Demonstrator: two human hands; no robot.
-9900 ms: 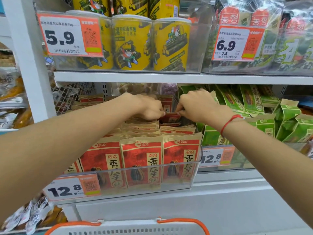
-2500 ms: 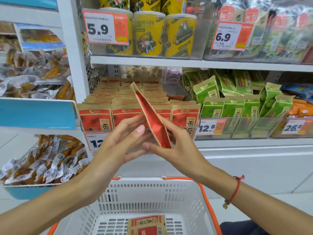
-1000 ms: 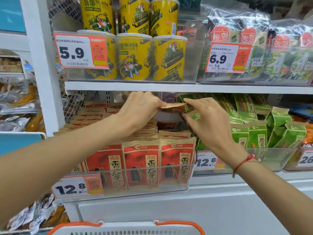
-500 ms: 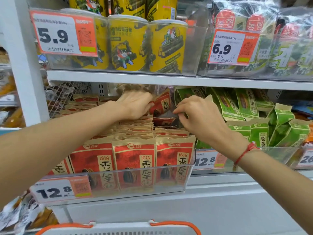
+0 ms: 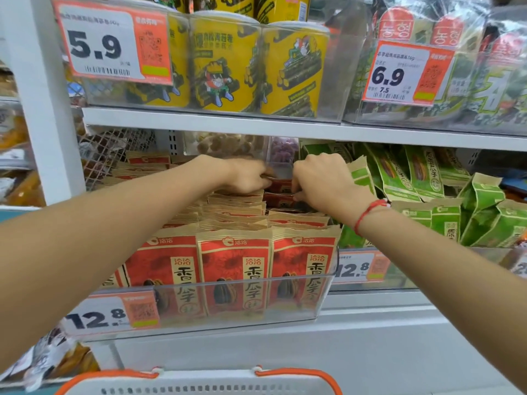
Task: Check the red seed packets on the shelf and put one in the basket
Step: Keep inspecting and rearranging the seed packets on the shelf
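Red paper sunflower-seed packets [image 5: 233, 269] stand in rows inside a clear plastic shelf bin [image 5: 322, 297]. At the back of the rows, the left hand [image 5: 246, 175] and right hand [image 5: 322, 181] reach in, fingers curled around packet tops. A white basket with orange handles [image 5: 199, 383] sits below. Green seed packets [image 5: 427, 178] stand just right.

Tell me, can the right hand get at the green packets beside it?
Probably yes. The right hand sits at the back of the red packets, right next to the green packets, with nothing between them.

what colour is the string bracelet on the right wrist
Red, seen in the head view: the string bracelet.
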